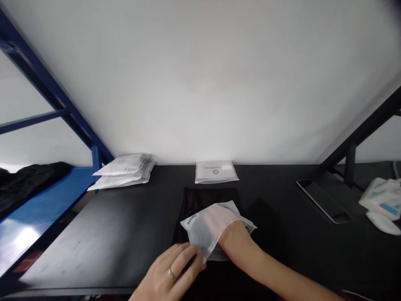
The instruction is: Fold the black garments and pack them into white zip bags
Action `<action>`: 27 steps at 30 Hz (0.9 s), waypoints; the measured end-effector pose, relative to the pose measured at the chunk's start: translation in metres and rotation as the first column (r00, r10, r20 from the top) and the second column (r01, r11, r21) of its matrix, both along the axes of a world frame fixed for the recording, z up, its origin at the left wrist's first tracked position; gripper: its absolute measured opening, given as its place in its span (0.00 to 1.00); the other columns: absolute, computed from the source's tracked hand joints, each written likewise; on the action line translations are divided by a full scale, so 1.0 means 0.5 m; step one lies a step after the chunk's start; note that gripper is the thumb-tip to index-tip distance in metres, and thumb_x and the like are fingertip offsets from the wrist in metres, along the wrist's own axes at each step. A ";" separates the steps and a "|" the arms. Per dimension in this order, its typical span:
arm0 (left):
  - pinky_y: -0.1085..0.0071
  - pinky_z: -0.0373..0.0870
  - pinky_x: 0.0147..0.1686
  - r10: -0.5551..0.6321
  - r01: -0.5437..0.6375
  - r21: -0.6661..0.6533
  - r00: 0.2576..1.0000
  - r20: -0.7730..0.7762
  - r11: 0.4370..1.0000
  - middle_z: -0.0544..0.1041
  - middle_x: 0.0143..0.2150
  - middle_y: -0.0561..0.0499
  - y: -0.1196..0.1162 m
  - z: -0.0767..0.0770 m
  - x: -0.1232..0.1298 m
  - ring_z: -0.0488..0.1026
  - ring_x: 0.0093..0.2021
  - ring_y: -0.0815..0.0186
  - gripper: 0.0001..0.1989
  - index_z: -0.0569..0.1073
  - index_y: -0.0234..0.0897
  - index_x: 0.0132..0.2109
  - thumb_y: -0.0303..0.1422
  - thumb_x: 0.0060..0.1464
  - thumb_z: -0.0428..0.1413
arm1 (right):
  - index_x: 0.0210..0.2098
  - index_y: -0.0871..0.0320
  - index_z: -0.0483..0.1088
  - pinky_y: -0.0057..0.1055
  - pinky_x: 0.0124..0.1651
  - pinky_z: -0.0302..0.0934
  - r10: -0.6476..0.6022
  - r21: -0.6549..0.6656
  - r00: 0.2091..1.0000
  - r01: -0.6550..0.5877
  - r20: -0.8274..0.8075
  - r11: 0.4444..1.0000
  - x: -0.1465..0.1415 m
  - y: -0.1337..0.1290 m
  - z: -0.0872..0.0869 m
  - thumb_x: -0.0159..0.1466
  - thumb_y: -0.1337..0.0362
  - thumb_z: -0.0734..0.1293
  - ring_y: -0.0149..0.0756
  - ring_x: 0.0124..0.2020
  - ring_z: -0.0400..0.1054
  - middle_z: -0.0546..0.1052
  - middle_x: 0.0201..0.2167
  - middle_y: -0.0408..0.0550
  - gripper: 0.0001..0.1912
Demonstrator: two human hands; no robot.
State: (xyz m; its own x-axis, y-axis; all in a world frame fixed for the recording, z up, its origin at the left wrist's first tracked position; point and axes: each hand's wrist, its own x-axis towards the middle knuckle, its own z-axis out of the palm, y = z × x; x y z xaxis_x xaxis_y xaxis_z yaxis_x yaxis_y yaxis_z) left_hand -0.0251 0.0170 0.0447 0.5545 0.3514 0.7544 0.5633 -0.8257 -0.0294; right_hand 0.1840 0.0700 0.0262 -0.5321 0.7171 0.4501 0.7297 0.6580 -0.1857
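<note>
My left hand [175, 267], with a ring on one finger, pinches the near corner of a frosted plastic zip bag [200, 234]. Through the mouth of that bag goes my right hand [219, 219]; it shows as a pale pink shape behind the cloudy plastic, seemingly stretched out flat, its fingertips blurred. A small barcode label sits on the bag's left corner. Other frosted plastic lies under it, partly covered. Beneath everything is a piece of black material [209, 195], its far edge showing on the black table [140, 230].
Several packed frosted bags [125, 169] are stacked at the back left. One printed bag [216, 172] lies by the wall. To the right are a phone [324, 200], a white mouse [382, 223] and a white device [382, 196]. Dark cloth [31, 184] rests on a blue surface at left.
</note>
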 end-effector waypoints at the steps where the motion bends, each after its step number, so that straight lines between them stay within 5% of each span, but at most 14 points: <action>1: 0.68 0.79 0.40 0.021 -0.021 0.011 1.000 -0.005 1.000 0.82 0.39 0.43 0.010 0.001 -0.002 0.80 0.40 0.62 0.08 0.77 0.30 0.50 0.23 0.69 0.53 | 0.43 0.55 0.76 0.33 0.43 0.73 0.011 0.024 1.000 -0.012 0.027 1.000 0.002 0.002 -0.001 0.72 0.65 0.68 0.36 0.38 0.76 0.80 0.41 0.45 0.03; 6: 0.63 0.77 0.41 0.151 -0.136 0.076 0.950 -0.273 0.988 0.82 0.45 0.39 0.089 0.024 -0.013 0.80 0.41 0.59 0.18 0.71 0.25 0.61 0.20 0.70 0.46 | 0.37 0.55 0.78 0.32 0.36 0.71 0.008 0.162 0.987 -0.034 0.161 0.986 0.023 0.000 0.015 0.64 0.82 0.63 0.39 0.30 0.76 0.82 0.32 0.46 0.18; 11: 0.65 0.78 0.37 0.040 0.013 0.133 0.921 -0.389 0.991 0.82 0.38 0.44 0.197 0.040 -0.014 0.81 0.38 0.61 0.13 0.71 0.25 0.56 0.18 0.70 0.47 | 0.43 0.61 0.79 0.33 0.27 0.67 -0.027 0.295 0.984 -0.027 0.177 0.955 0.049 -0.006 0.071 0.64 0.81 0.62 0.38 0.22 0.72 0.80 0.26 0.48 0.17; 17: 0.63 0.79 0.45 0.049 -0.029 0.053 0.901 -0.432 0.998 0.83 0.47 0.41 0.354 0.038 -0.018 0.82 0.46 0.59 0.18 0.71 0.33 0.60 0.19 0.69 0.47 | 0.51 0.66 0.78 0.38 0.56 0.71 0.091 0.510 0.996 -0.080 0.002 0.856 0.050 -0.041 0.124 0.70 0.77 0.59 0.44 0.53 0.78 0.83 0.49 0.58 0.18; 20: 0.61 0.79 0.50 0.088 -0.107 -0.017 0.885 -0.458 0.994 0.83 0.53 0.39 0.427 0.028 -0.005 0.81 0.52 0.57 0.21 0.71 0.34 0.62 0.17 0.66 0.47 | 0.51 0.66 0.77 0.38 0.59 0.70 0.107 0.514 0.994 -0.084 -0.015 0.853 0.034 -0.057 0.103 0.70 0.78 0.58 0.44 0.56 0.76 0.83 0.50 0.56 0.19; 27: 0.70 0.76 0.54 0.069 -0.200 -0.192 0.843 -0.533 0.961 0.83 0.56 0.46 0.506 -0.018 0.027 0.78 0.60 0.61 0.30 0.75 0.36 0.60 0.11 0.55 0.48 | 0.50 0.65 0.77 0.36 0.43 0.71 -0.167 0.409 0.984 0.125 0.069 0.904 -0.015 -0.070 0.000 0.67 0.80 0.59 0.42 0.43 0.79 0.84 0.43 0.56 0.19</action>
